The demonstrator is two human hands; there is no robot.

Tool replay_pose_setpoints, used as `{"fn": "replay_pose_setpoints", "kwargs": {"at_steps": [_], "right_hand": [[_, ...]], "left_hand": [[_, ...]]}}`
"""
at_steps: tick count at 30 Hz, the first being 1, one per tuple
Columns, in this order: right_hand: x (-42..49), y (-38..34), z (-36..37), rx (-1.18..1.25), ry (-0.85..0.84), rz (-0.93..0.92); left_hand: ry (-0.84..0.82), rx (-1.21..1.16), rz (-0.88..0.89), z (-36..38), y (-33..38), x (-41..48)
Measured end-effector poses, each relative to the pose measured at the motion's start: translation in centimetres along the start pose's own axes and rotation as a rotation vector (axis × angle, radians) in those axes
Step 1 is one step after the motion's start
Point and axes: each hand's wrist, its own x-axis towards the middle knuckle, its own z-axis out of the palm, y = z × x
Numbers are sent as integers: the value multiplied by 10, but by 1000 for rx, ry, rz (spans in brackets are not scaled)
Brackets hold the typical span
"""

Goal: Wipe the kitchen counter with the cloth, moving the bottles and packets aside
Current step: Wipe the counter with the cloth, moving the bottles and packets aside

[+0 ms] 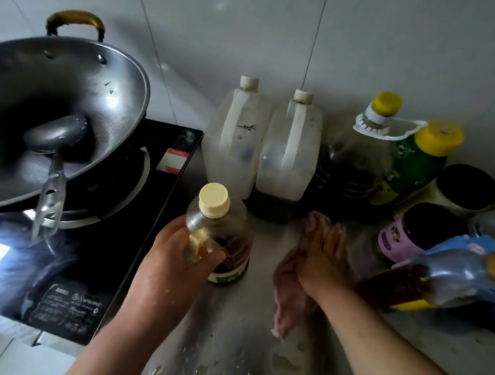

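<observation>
Water spots and smears were visible on the worktop [236, 349] near its front edge. The wiping step was judged to be in hand. A pink, crumpled cloth [286, 297] was pressed flat against the worktop under the right hand [323, 258], palm down, fingers extended. A clear plastic bottle [222, 232] with a cream cap and dark contents was grasped by the left hand [175, 255] beside the induction hob [110, 253]. Next, the strip before the two translucent jugs [260, 155] at the back wall would probably need wiping.
</observation>
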Motion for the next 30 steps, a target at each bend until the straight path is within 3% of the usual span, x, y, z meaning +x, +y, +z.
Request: {"fn": "replay_pose_setpoints", "kwargs": {"at_steps": [3,8,10,12,17,19,24,30], "right_hand": [[8,-16,-9,78,-1,30],[-27,0,1,-14,-140,-376],[-46,13,0,-21,-166,-423],[-51,20,-4,-47,-157,-359],[-15,1,-10,64,-37,5],[-5,-11,-7,59,-35,54],[-30,-11,26,-111,-5,-286],[-56,-30,31,-86,-96,-551]], "left_hand": [[-19,-11,12,3,2,2],[-26,22,21,10,5,6],[-45,20,24,11,8,8],[-55,9,35,11,10,10],[-54,16,34,12,10,10],[-35,10,29,10,10,8],[47,-51,29,-6,4,8],[122,68,15,-22,-2,9]]}}
